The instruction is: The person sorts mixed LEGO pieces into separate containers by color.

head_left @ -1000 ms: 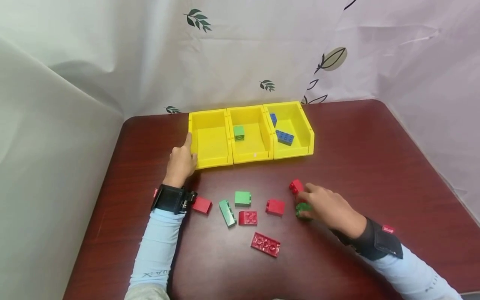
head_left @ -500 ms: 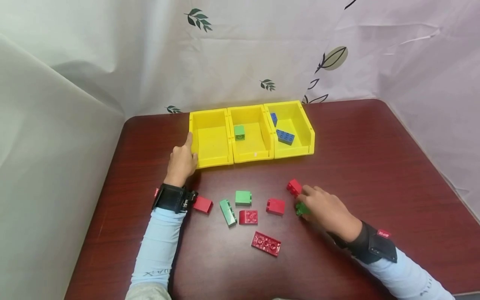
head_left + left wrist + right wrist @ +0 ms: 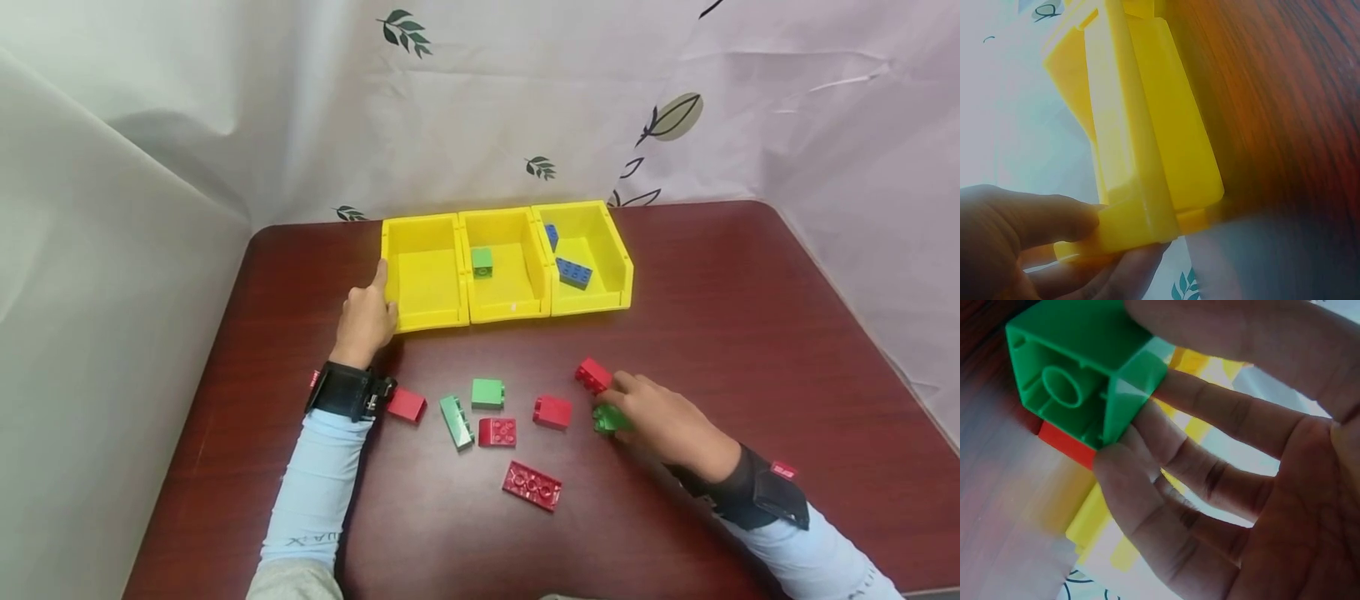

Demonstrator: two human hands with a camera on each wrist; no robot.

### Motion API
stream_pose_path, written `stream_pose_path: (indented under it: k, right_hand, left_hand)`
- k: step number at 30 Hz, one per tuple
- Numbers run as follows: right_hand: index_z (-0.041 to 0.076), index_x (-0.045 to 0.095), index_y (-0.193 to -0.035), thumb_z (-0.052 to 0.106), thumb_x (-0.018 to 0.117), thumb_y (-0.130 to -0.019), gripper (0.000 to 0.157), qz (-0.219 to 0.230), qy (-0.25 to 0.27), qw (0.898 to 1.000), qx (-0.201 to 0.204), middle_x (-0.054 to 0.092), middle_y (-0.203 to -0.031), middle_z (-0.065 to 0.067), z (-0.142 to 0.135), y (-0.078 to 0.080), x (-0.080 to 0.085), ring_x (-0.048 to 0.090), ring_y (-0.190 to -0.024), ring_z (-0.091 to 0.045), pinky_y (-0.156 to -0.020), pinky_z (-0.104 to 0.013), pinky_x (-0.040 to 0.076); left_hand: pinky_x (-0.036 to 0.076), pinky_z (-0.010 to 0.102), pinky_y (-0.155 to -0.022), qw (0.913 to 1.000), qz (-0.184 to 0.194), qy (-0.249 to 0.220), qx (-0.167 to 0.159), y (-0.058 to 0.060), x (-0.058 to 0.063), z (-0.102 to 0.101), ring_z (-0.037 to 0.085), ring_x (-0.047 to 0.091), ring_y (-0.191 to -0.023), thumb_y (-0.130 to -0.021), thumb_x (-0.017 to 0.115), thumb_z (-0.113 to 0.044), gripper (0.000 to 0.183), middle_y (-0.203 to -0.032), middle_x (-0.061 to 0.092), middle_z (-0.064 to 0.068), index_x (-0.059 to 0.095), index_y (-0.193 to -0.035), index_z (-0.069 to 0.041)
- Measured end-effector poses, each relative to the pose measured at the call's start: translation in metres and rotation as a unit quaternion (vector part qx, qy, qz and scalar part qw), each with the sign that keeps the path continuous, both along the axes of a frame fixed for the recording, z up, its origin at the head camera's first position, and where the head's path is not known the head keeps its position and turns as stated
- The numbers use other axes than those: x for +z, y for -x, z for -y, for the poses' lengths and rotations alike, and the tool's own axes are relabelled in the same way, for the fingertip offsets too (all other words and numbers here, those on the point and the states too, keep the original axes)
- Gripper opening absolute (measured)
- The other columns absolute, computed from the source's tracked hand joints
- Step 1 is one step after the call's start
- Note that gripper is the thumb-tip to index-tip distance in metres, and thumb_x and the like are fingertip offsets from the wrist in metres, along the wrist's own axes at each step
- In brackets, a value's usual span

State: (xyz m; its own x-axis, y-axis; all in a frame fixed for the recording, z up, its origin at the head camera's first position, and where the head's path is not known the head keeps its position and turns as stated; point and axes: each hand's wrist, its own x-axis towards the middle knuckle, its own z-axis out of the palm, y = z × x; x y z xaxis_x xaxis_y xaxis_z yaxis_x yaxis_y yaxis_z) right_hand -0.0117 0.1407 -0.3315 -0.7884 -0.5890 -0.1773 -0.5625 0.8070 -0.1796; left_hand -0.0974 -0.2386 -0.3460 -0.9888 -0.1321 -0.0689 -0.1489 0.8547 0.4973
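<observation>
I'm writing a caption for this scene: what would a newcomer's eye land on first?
Probably the three yellow bins, bright in a row toward the far edge of the dark red table, with the left hand gripping the leftmost bin. Next, perhaps the right hand, nearer the person, pinching a green block close to a red block.

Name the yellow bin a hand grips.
The leftmost yellow bin: the left hand grips its edge. The middle bin, holding a green brick, and the rightmost bin, holding two blue bricks, are untouched.
</observation>
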Motion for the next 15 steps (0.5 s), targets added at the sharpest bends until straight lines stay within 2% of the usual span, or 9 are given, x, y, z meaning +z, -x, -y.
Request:
stream_pose_path:
  k: [7,11,15]
  right_hand:
    - [0.011,0.072,-0.105,0.019,0.09,-0.067,0.044,0.043,0.023,0.999,0.016,0.057,-0.088,0.002,-0.002,0.006,0.014,0.053,-0.074,-0.011,-0.063,-0.027,0.053]
    - [0.01,0.071,-0.105,0.019,0.087,-0.069,0.04,0.046,0.092,0.994,0.024,0.056,-0.087,0.003,0.003,0.015,0.032,0.054,-0.073,-0.01,-0.062,-0.021,0.051]
    - [0.009,0.071,-0.106,0.019,0.086,-0.071,0.039,0.019,0.153,0.988,0.027,0.061,-0.088,0.001,0.018,0.03,0.054,0.055,-0.074,-0.012,-0.063,-0.021,0.051]
  left_hand:
    - [0.05,0.041,-0.074,1.0,0.006,0.003,-0.004,0.0,0.001,0.0,0.037,0.056,-0.083,-0.099,0.054,-0.013,0.071,-0.11,0.057,0.029,0.014,-0.158,-0.014]
    - [0.05,0.041,-0.073,1.0,0.001,0.006,-0.005,0.0,0.002,0.001,0.037,0.056,-0.083,-0.099,0.054,-0.012,0.071,-0.113,0.058,0.031,0.016,-0.158,-0.014]
    - [0.05,0.041,-0.073,1.0,0.007,0.006,-0.003,-0.001,0.003,0.0,0.037,0.056,-0.084,-0.099,0.054,-0.013,0.071,-0.115,0.057,0.03,0.015,-0.158,-0.015]
